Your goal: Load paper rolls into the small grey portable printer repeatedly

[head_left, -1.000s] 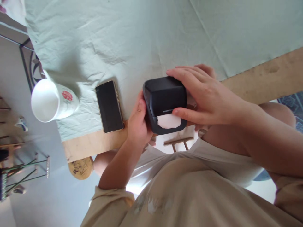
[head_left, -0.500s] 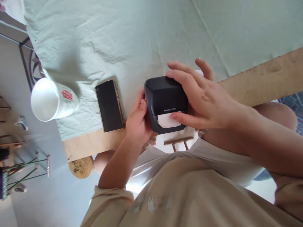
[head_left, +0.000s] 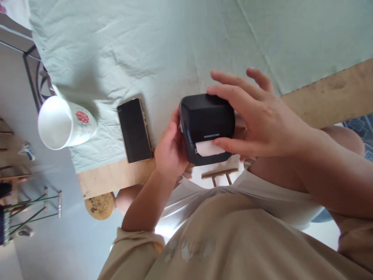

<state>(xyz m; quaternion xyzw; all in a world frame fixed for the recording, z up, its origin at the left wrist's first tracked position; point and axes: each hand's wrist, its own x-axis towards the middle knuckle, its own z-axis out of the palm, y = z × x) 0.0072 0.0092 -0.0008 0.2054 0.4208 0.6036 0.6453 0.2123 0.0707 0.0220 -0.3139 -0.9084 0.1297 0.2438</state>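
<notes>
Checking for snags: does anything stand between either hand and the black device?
Nothing visible does. The left hand holds the black device by one side; the right hand is at the opposite side, thumb over the white paper. The phone and mug sit beyond the left hand.

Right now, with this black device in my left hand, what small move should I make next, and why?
I'd probably draw your right hand in around the right side of the black device to steady it: those fingers are spread, the thumb lies over the white paper, and your left hand grips only the left side.
</notes>
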